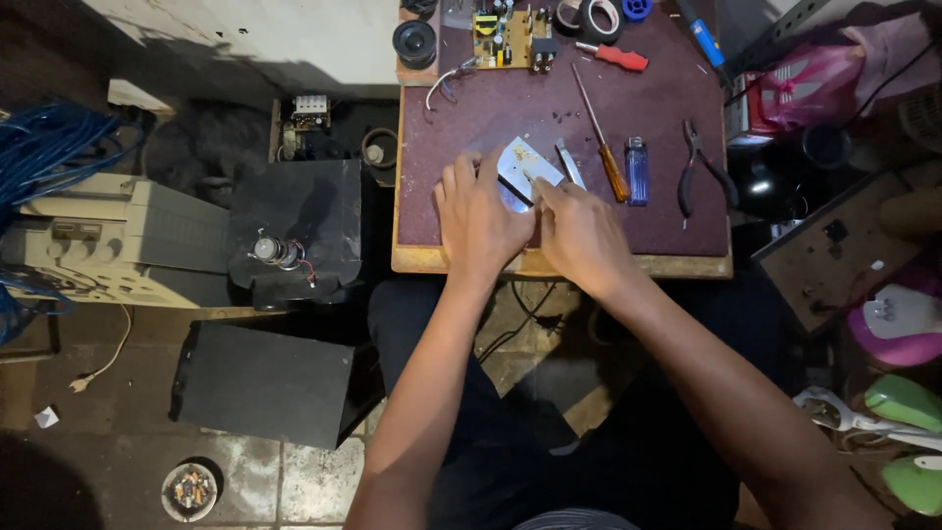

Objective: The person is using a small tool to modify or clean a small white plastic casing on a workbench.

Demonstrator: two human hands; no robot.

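Far to the left of the hands sit a beige machine (118,240) and a black speaker box (294,231) on the floor. On the maroon work board (510,118), the left hand (481,221) lies flat with its fingers spread, pressing down on a small shiny metal plate (525,169) and what looks like a thin black rod (514,189) lying across it. The right hand (584,236) is just beside it, fingertips drawn together at the plate's near edge (whether it pinches anything, the view does not show). Beyond the hands lies a green circuit board (510,39). Just right of the fingers rest an orange-handled screwdriver (601,137), a blue lighter (637,172) and black pliers (699,167). The work would likely go best with the left palm keeping the plate steady while the right fingertips make small, careful moves.
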